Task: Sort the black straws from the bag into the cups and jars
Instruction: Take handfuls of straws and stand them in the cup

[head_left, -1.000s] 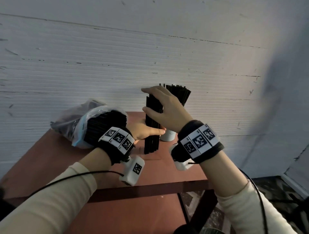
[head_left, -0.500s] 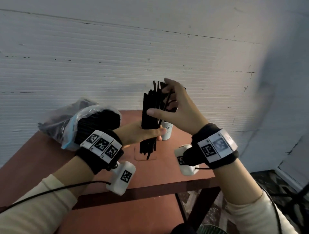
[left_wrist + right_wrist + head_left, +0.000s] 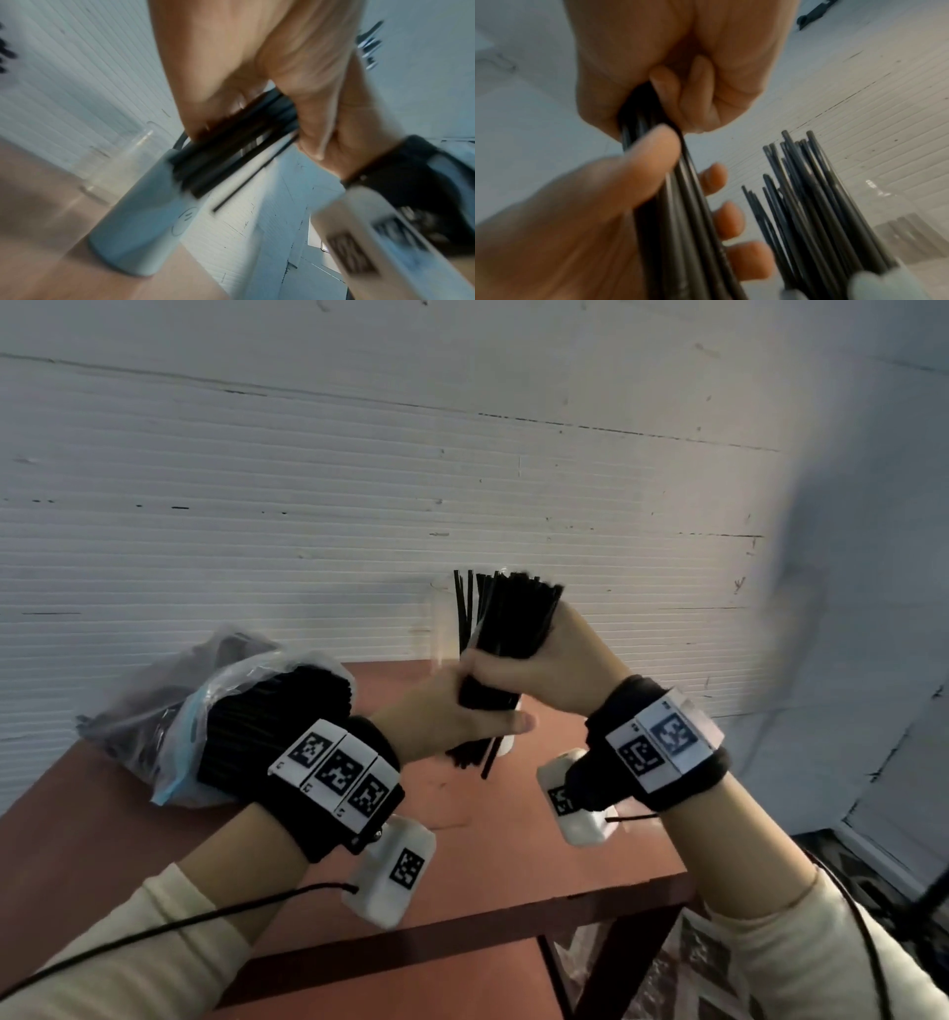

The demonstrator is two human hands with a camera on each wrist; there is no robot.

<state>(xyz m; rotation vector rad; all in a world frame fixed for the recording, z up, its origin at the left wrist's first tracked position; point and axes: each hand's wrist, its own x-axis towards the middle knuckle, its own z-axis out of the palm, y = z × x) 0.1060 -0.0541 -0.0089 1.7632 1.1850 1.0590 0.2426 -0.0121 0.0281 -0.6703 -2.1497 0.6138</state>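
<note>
Both hands hold one bundle of black straws (image 3: 488,695) upright above the red-brown table (image 3: 539,845). My left hand (image 3: 452,711) grips its lower part, thumb across the front. My right hand (image 3: 549,660) is curled round it from the right. The right wrist view shows the bundle (image 3: 693,223) between my thumb and fingers. Just behind stands a white cup (image 3: 508,744) holding more straws (image 3: 808,203). In the left wrist view the cup (image 3: 144,219) is right below the bundle (image 3: 244,130). A plastic bag (image 3: 231,690) full of straws lies at the table's left.
A clear jar (image 3: 115,158) stands next to the cup against the white ribbed wall (image 3: 462,480). The table's front edge (image 3: 462,932) is near my wrists, with patterned floor (image 3: 693,968) below to the right.
The bundle stood on the table beside the cup; it has been lifted off. My right hand moved from the bundle's top to grip it from the right.
</note>
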